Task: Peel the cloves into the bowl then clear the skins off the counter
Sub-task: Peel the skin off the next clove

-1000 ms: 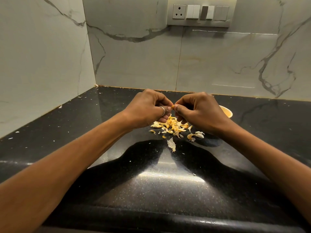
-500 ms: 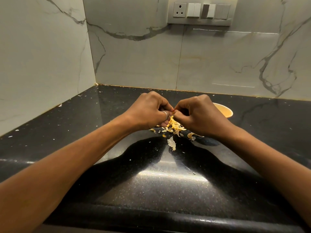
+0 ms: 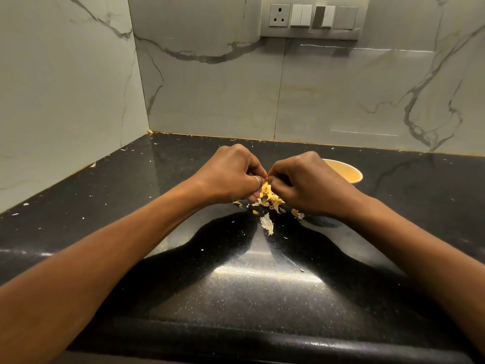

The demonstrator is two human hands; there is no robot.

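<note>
My left hand (image 3: 232,173) and my right hand (image 3: 305,181) meet fingertip to fingertip over the black counter (image 3: 249,285). Both are curled and pinch a small garlic clove (image 3: 266,177), of which only a yellowish sliver shows between the fingers. Beneath them lies a pile of pale yellow garlic skins (image 3: 269,197), with one larger skin (image 3: 267,223) a little nearer to me. A yellow bowl (image 3: 350,173) stands just behind my right hand, partly hidden by it; its contents are out of sight.
Marble walls close the counter at the left and the back, forming a corner at the far left. A switch panel with a socket (image 3: 311,18) is on the back wall. Tiny white flakes are scattered over the counter. The counter's rounded front edge (image 3: 262,342) is near me.
Both hands have sunk slightly toward the skin pile and now hide more of it. They still pinch the clove between them.
</note>
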